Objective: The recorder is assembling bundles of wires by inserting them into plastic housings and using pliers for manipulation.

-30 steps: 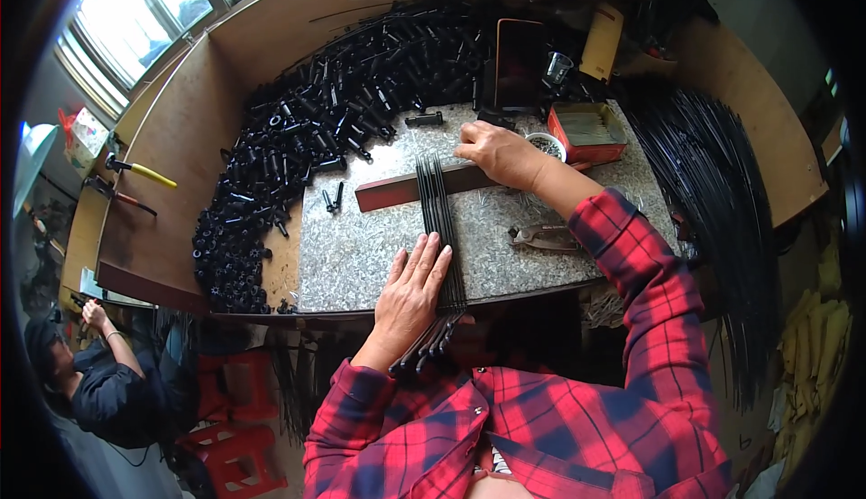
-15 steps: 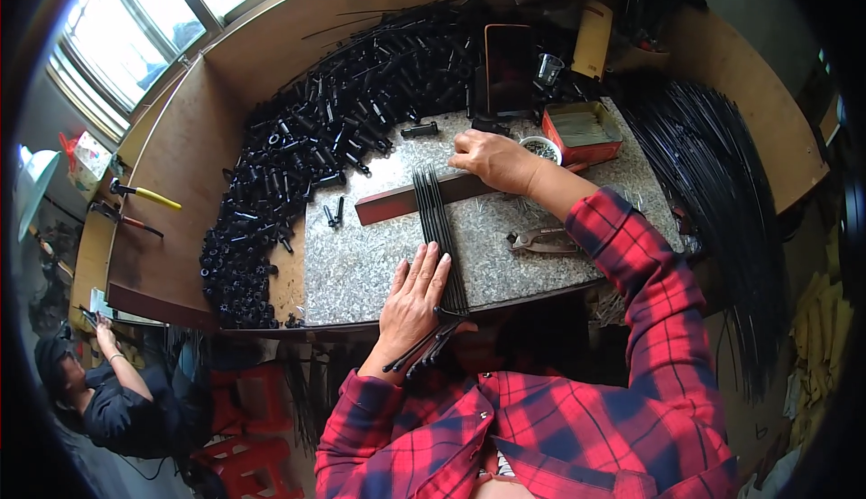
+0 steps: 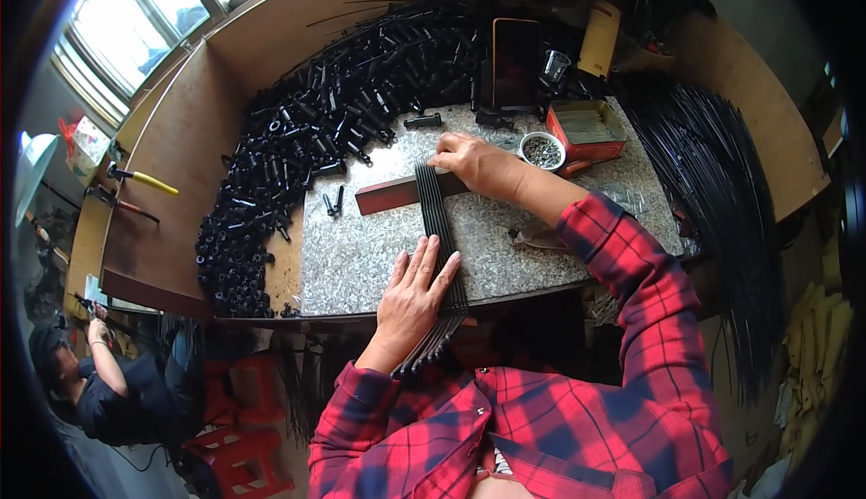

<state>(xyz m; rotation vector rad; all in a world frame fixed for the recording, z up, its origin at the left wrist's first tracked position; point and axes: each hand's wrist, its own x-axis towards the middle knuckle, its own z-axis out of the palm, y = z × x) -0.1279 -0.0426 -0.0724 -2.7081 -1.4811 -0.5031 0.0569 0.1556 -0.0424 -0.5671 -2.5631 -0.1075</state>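
Observation:
Several thin black rods (image 3: 434, 215) lie side by side across a dark reddish bar (image 3: 388, 197) on a speckled grey stone slab (image 3: 352, 269). My left hand (image 3: 410, 299) rests flat along the rods' near part, fingers extended and slightly apart. Their knobbed near ends stick out past the slab's front edge beside my wrist. At the far ends of the rods, my right hand (image 3: 476, 163) has thumb and fingers pinched together just above the bar. What the pinch holds is too small to make out. Partly under my right forearm lies a plier-like hand tool (image 3: 541, 238).
A white bowl of small metal pieces (image 3: 544, 150) stands beside a red tin (image 3: 595, 150). Black cylindrical parts (image 3: 343, 93) heap up behind and left. A phone (image 3: 514, 61) leans at the back. Long black rods (image 3: 722, 174) hang over the right side. Another person (image 3: 117, 391) works at lower left.
My right hand has moved left, up to the rods' far ends. My left hand stays on the rods, its fingers a little more spread. The near ends now lie more evenly together.

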